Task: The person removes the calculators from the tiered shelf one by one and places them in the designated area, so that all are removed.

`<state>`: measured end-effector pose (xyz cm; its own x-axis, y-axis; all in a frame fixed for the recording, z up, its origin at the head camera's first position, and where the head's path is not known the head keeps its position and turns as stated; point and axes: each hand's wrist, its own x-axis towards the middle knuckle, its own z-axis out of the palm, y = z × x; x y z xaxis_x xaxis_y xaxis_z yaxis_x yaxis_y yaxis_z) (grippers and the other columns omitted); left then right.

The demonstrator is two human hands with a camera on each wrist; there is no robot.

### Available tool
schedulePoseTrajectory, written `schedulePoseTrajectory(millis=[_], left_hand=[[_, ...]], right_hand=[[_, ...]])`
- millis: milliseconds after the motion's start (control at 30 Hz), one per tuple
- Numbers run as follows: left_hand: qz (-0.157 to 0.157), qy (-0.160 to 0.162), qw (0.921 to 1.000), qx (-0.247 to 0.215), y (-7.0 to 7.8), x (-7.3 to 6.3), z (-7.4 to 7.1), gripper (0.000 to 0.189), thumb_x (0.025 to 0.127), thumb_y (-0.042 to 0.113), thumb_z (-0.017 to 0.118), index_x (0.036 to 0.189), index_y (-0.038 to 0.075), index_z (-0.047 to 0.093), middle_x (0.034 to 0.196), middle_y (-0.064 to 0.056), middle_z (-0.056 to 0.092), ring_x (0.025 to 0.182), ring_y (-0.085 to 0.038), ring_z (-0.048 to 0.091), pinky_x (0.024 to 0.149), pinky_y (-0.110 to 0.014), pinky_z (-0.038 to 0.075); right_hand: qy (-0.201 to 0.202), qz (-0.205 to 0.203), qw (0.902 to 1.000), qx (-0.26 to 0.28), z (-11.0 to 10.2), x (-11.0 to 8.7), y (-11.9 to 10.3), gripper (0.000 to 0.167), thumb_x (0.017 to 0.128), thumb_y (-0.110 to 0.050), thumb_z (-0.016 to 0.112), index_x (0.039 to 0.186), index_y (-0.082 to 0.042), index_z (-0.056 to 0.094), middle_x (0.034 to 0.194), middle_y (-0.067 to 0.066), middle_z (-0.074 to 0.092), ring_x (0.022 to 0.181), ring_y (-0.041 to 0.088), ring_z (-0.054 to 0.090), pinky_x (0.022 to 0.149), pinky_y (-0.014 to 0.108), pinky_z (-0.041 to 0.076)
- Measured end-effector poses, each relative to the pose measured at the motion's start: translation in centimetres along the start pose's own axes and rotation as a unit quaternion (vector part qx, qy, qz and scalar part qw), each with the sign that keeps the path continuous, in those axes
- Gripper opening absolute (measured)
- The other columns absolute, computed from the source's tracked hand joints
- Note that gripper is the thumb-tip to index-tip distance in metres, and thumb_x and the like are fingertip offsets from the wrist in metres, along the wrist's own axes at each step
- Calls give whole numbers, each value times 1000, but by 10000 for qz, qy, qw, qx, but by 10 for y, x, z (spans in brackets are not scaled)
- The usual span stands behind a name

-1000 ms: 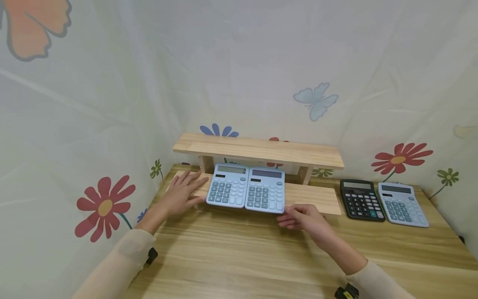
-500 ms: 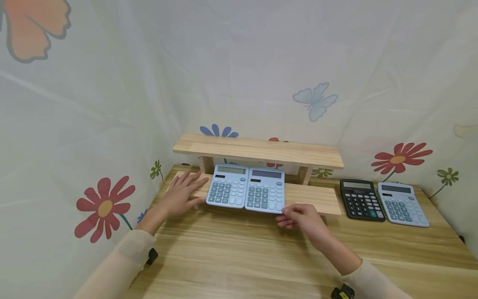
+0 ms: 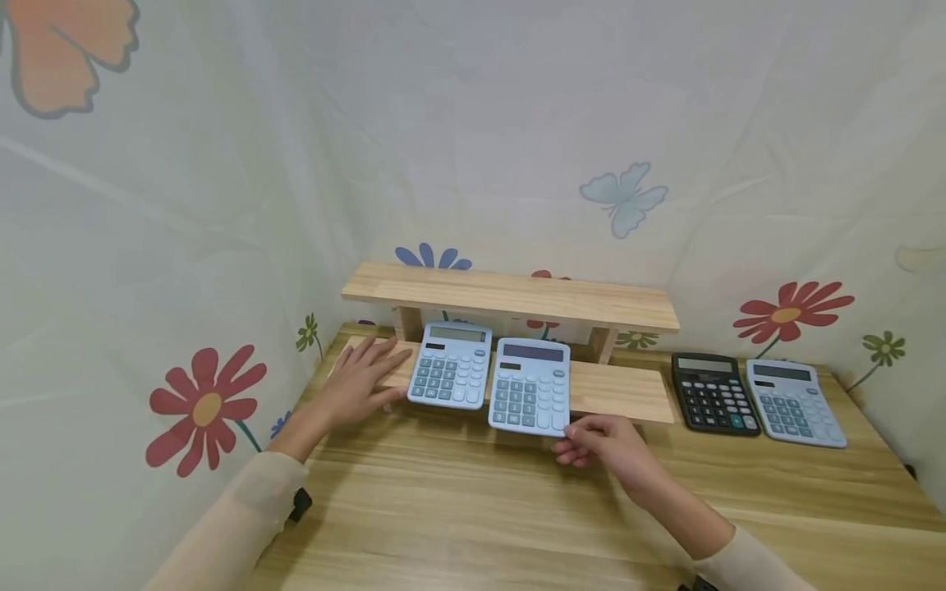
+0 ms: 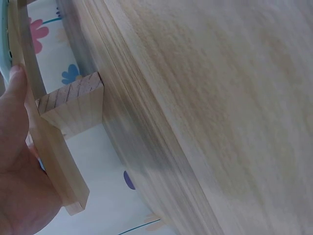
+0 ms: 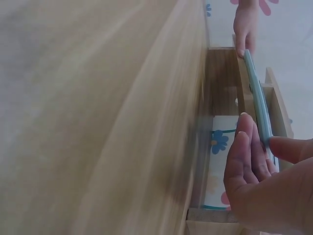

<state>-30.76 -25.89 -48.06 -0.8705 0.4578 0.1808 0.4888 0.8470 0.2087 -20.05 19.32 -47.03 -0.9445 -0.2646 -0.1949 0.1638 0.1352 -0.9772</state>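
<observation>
Calculator, pale blue, grey-keyed, dark-screened, lower centre of frame | right hand pinches its lower-right corner | left hand lies spread on lower shelf, centre-left

Here's one pale-blue calculator face-up on the lower shelf, its twin just right, jutting past the front edge!

Light-blue calculators, floral off-white backdrop
</observation>
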Motion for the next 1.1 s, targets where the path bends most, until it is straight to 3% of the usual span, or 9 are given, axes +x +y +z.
schedulePoseTrajectory(millis=[300, 600, 933, 1100], left_hand=[[12, 53, 10000, -49, -1, 0, 1, 74, 103, 62, 59, 166, 27, 40, 173, -13, 30, 158, -49, 16, 123, -74, 8], [155, 243, 9995, -144, -1, -1, 3, 75, 102, 66, 56, 164, 26, 43, 170, -16, 33, 157, -51, 18, 121, -76, 9], [6, 54, 10000, -57, 1, -2, 0, 74, 103, 60, 60, 166, 27, 40, 173, -13, 30, 159, -48, 16, 124, -73, 7], [17, 53, 10000, -69, 2, -2, -1, 74, 103, 59, 61, 166, 28, 40, 173, -12, 29, 159, -48, 16, 124, -73, 6]], right_hand=[[-107, -46, 9998, 179, 0, -5, 4, 33, 108, -13, 61, 121, 17, 63, 105, 22, 78, 90, 23, 79, 82, 37, 64], [-118, 31, 9994, 335, 0, -7, 13, 26, 108, -11, 61, 116, 13, 65, 104, 21, 78, 91, 24, 79, 81, 33, 63], [-276, 202, 9968, 720, -2, -7, 14, 26, 109, -14, 61, 117, 10, 63, 111, 23, 77, 99, 28, 78, 90, 37, 63], [-176, 400, 9951, 885, 2, -4, 11, 34, 109, -26, 62, 118, 6, 63, 111, 23, 77, 101, 30, 78, 92, 39, 62]])
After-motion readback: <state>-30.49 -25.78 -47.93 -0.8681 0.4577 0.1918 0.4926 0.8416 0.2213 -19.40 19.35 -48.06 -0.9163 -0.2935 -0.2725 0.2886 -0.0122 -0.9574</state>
